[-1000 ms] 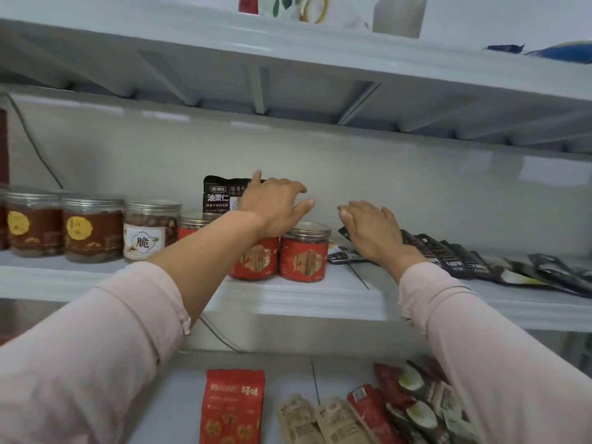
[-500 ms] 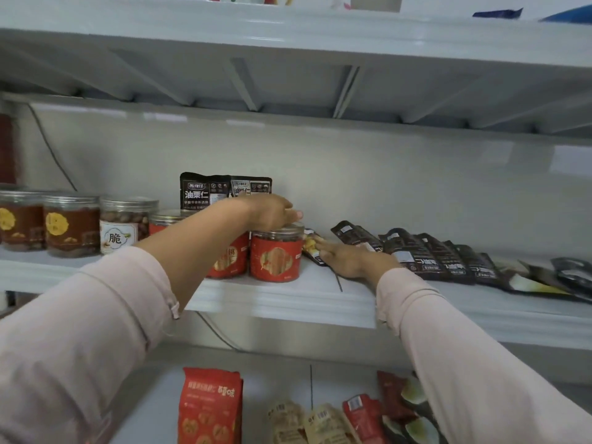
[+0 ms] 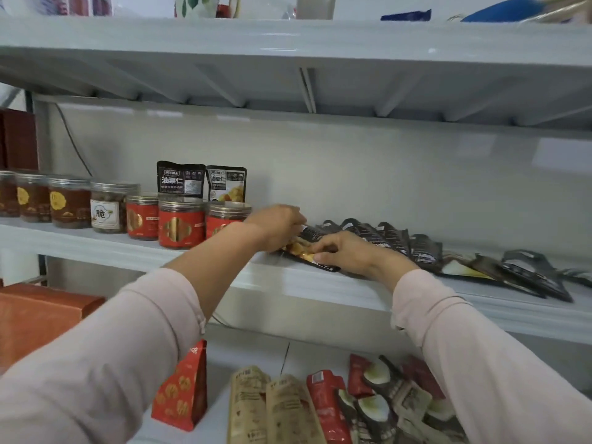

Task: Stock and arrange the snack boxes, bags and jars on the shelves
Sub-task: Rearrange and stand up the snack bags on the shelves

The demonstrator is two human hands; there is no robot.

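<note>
The flat pouch (image 3: 307, 234), lying 10-to-4 o'clock, is seemingly gripped at both ends: left hand (image 3: 278, 226) far, right hand (image 3: 350, 255) near.

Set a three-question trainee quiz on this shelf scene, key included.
1. True or false: the left grip and right grip both hold one black pouch on the middle shelf.
2. How many red-labelled jars stand on that shelf?
3. Directly behind those jars stand: A) two upright black pouches; B) a blue box; C) brown paper bags.
Key: 1 true; 2 three; 3 A.
</note>
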